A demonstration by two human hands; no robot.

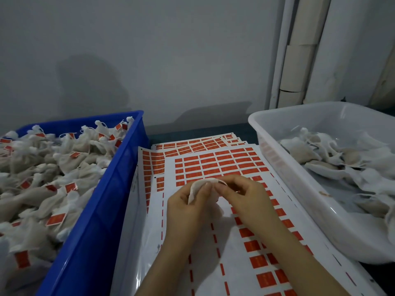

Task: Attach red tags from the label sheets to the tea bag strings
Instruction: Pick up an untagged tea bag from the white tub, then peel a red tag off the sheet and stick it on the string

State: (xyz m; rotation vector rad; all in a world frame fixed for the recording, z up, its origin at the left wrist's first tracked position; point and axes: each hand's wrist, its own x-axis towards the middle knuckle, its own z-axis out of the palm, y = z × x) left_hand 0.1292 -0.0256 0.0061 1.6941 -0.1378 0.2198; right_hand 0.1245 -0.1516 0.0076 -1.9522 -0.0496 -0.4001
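Both hands are up over the middle of the label sheets [222,165], working 1 tea bag [197,188] btwn them. Left hand [186,205] has its fingers curled round the bag w/ the thumb laid on the front of it. Right hand [245,197] pinches the bag's top edge, thumb and fingertips closed together on it, other fingers curled in. Can't tell if a string or a tag is in that pinch, it's too small and blurry tbh.

Sheets: several white ones stacked and fanned out, lying flat btwn the 2 bins. Full rows of red tags [226,157] on the far part. The near part of the top sheet is mostly bare backing, w/ tags left along its right side.

Left side: blue crate [100,201] piled high w/ tagged tea bags [42,167], red tags poking out all over the pile. Right side: white tub [286,165] w/ a flatter heap of loose tea bags [333,157]. Both bins sit right against the sheets' edges.

Behind it all there's a grey wall [171,60] and a pale pipe [299,52] running up the right corner.
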